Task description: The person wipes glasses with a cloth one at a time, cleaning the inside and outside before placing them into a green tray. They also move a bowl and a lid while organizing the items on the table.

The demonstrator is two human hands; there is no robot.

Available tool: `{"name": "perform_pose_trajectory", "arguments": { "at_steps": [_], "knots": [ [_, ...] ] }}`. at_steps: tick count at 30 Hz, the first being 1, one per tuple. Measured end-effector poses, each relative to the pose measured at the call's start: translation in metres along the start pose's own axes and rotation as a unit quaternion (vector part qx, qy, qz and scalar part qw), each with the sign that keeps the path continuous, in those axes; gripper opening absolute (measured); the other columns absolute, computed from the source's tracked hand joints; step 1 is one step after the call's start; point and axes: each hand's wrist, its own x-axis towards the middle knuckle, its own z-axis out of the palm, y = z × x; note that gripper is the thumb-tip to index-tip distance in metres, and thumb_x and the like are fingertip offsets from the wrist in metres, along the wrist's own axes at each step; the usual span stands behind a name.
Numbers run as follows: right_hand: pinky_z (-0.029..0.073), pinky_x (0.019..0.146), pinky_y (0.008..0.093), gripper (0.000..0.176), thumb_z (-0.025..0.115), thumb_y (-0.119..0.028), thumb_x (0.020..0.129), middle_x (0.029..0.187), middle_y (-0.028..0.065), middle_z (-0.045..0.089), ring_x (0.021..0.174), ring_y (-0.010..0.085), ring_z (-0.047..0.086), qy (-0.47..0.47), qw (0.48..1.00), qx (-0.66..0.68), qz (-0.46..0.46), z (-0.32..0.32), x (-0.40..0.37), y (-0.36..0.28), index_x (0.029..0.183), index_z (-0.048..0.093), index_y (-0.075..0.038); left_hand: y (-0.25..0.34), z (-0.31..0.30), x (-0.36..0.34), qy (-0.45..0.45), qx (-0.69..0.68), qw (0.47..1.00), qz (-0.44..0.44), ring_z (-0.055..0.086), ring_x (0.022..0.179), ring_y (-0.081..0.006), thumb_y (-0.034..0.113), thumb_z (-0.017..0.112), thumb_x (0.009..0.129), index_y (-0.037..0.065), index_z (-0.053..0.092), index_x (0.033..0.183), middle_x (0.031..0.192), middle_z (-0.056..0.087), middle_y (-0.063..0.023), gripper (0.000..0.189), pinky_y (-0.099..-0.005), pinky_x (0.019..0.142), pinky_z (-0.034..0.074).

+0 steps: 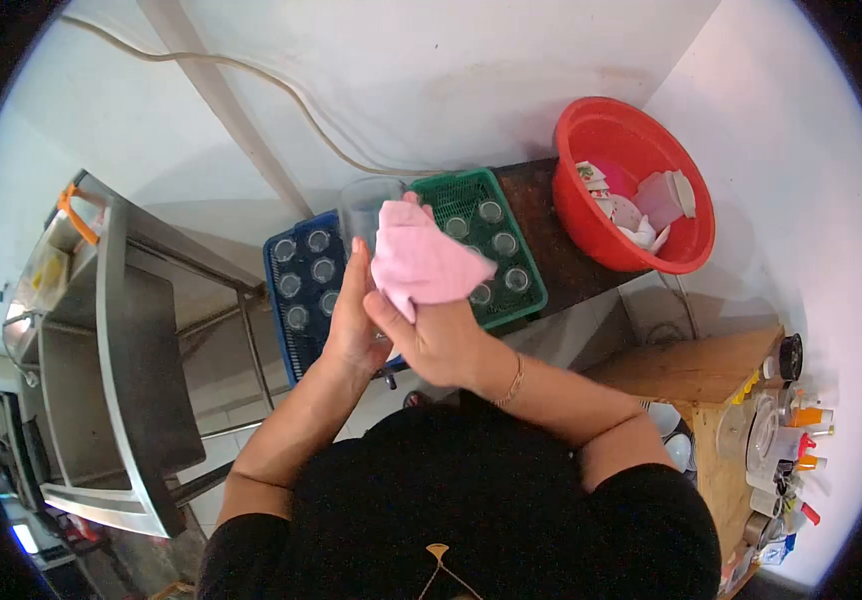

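Note:
My left hand [353,315] is wrapped round a clear glass [359,205], whose wide end points away from me. A pink cloth [423,258] is bunched in my right hand [436,340] and lies against the glass's right side. Both hands are close together in front of my chest, and the cloth hides part of the glass and most of my right fingers. Beneath them are a blue crate [277,300] and a green crate [526,215], each with several upturned glasses inside.
On the dark bench [541,220], a red basin [576,215] holds cloths and a pink container. A metal sink unit [116,350] stands at the left. Bottles and jars line a wooden shelf [701,360] at the right. A hose [251,70] runs along the wall.

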Motion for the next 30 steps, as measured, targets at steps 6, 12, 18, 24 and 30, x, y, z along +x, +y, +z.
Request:
{"name": "perform_pose_trajectory", "arguments": {
  "at_steps": [6,12,18,24,30],
  "knots": [
    [0.047,0.058,0.0306,0.049,0.042,-0.05,0.093,0.08,0.0074,0.062,0.067,0.0153,0.059,-0.036,0.66,0.559,0.501,-0.002,0.056,0.062,0.088,0.059,-0.004,-0.004,-0.03,-0.007,0.028,0.203,0.972,-0.115,0.063,0.077,-0.0227,0.025,0.062,0.085,0.002,0.044,0.119,0.092,0.06,-0.0114,0.044,-0.0331,0.064,0.053],
    [0.039,0.059,0.0252,0.053,0.034,-0.053,0.095,0.076,0.0014,0.051,0.069,0.0092,0.047,-0.03,0.77,0.469,0.431,0.027,0.009,0.036,0.091,0.057,-0.006,0.005,-0.034,0.018,0.204,0.258,0.938,0.107,0.06,0.073,-0.0159,0.017,0.066,0.081,0.003,0.05,0.109,0.086,0.06,-0.0051,0.036,-0.0298,0.063,0.05],
    [0.047,0.071,0.0255,0.048,0.036,-0.044,0.097,0.086,0.0063,0.06,0.076,0.0125,0.057,-0.018,0.649,0.629,0.428,0.028,0.015,0.038,0.115,0.054,-0.003,0.0,-0.043,0.01,0.136,0.377,0.898,0.183,0.056,0.083,-0.015,0.012,0.071,0.074,0.001,0.053,0.103,0.093,0.056,-0.0056,0.036,-0.0294,0.077,0.046],
    [0.051,0.083,0.0364,0.059,0.039,-0.053,0.092,0.109,0.0142,0.062,0.093,0.0221,0.063,-0.175,0.551,0.706,0.409,0.038,0.015,0.08,0.117,0.055,-0.002,-0.002,-0.035,0.007,0.055,0.625,0.703,0.334,0.01,0.132,-0.0381,0.037,0.08,0.053,0.002,0.062,0.098,0.14,0.012,-0.0306,0.059,-0.0496,0.106,0.015],
    [0.052,0.06,0.0301,0.041,0.046,-0.041,0.094,0.094,0.0077,0.066,0.078,0.0156,0.064,-0.141,0.502,0.697,0.492,0.06,-0.034,0.077,0.106,0.061,-0.005,0.003,-0.046,0.015,0.027,0.738,0.55,0.39,0.02,0.134,-0.0357,0.031,0.078,0.056,0.001,0.059,0.105,0.134,0.036,-0.0261,0.061,-0.0465,0.106,0.023]
  ]
}}
